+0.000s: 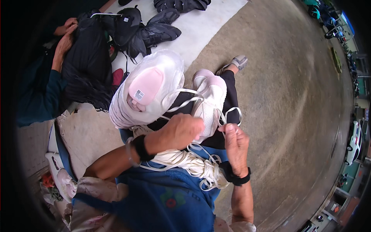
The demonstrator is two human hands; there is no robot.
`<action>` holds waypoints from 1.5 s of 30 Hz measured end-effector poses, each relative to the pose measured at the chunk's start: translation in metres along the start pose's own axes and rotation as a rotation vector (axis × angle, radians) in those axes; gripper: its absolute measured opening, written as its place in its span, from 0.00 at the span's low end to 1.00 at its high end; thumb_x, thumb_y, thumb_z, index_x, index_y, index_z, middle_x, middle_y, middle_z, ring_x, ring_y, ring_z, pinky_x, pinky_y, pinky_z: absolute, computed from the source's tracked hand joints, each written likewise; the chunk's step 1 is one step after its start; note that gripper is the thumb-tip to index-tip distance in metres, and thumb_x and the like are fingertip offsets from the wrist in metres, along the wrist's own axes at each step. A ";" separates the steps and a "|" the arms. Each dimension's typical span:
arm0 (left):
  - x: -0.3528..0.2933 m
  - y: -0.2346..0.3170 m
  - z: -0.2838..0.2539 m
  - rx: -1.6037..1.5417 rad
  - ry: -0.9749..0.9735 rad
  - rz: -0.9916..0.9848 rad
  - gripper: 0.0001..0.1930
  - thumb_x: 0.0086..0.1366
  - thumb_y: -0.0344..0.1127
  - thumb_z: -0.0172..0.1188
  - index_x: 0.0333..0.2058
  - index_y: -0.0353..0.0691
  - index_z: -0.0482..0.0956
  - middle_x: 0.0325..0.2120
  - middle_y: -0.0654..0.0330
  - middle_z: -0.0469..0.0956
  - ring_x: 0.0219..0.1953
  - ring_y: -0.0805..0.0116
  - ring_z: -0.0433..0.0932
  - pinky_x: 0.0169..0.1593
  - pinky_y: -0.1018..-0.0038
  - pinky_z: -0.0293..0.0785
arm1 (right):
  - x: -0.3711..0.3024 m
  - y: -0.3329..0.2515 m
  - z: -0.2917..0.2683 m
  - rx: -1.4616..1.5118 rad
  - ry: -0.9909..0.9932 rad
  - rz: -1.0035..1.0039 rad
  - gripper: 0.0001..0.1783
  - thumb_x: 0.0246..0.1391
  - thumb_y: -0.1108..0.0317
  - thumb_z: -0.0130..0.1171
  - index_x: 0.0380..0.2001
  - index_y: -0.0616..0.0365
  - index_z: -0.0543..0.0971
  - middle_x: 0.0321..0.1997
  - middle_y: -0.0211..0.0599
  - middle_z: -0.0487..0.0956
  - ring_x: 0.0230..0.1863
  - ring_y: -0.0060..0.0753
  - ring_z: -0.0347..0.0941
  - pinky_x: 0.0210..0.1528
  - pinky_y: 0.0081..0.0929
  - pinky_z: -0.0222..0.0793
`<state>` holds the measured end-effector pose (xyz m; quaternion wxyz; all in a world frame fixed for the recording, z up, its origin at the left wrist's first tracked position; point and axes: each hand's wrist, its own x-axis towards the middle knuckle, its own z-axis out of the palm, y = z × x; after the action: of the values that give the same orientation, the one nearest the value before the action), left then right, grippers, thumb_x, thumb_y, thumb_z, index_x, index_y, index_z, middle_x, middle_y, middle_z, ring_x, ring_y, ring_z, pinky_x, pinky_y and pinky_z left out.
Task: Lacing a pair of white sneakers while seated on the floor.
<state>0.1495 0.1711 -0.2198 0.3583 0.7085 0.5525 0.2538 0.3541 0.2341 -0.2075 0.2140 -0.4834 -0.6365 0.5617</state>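
White shoe with pink trim (210, 102) lies across the person's dark-trousered lap, near centre, between and just beyond the two hands. Left hand (178, 130): fingers curled inward, not spread, poised beside the shoe's left edge; tips blurred, so cannot tell whether anything is gripped. Right hand (236, 146): thumb and forefinger pressed together, pinching a white lace (240, 116) that loops up from the shoe's right side; remaining fingers loosely bent. Loose bundle of cream laces (181, 160) on the blue apron (162, 203), below both hands. Pale shoes with a pink insole (147, 88) just left of the lap shoe. Farther left, a co-worker's hands (62, 47) at a mass of black laces (87, 67); black shoes (160, 31) nearby.
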 end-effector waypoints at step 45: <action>0.069 -0.056 0.002 -0.751 0.110 -0.695 0.08 0.62 0.27 0.45 0.36 0.34 0.72 0.16 0.60 0.69 0.13 0.74 0.65 0.13 0.76 0.61 | -0.029 -0.036 -0.034 0.247 -0.507 -0.375 0.07 0.45 0.80 0.63 0.30 0.62 0.81 0.42 0.43 0.76 0.38 0.33 0.75 0.34 0.27 0.70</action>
<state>0.1350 0.2450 -0.2677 0.6218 0.2910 0.6440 0.3376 0.3814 0.2306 -0.1575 0.2054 -0.1732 -0.6744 0.6878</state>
